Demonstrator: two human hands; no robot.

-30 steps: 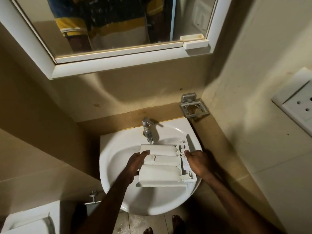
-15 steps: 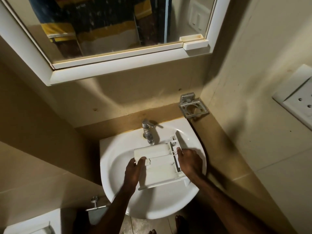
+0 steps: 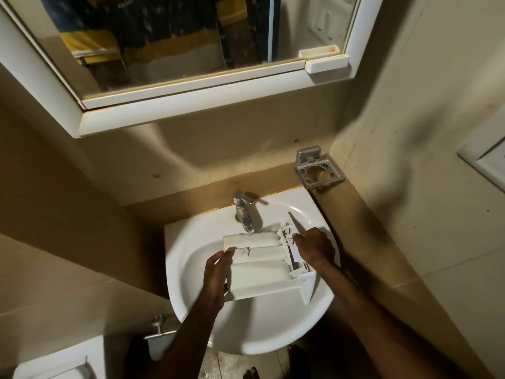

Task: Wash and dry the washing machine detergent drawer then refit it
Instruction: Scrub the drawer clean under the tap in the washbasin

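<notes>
The white detergent drawer (image 3: 259, 265) is held upside down over the white basin (image 3: 262, 332), its rounded compartment bottoms facing up. Its far edge sits right under the chrome tap (image 3: 241, 212), where water lands on it. My left hand (image 3: 216, 277) grips the drawer's left end, thumb on top. My right hand (image 3: 314, 248) grips the right end, by the ribbed front part.
A metal holder (image 3: 318, 170) is fixed to the wall at the basin's back right. A white-framed mirror cabinet (image 3: 191, 105) hangs above. A wall socket plate (image 3: 489, 162) is at the right, a white toilet cistern (image 3: 54, 365) at the lower left.
The drawer has moved back toward the tap, so its far edge now lies under the spout. Both hands kept their hold on its ends.
</notes>
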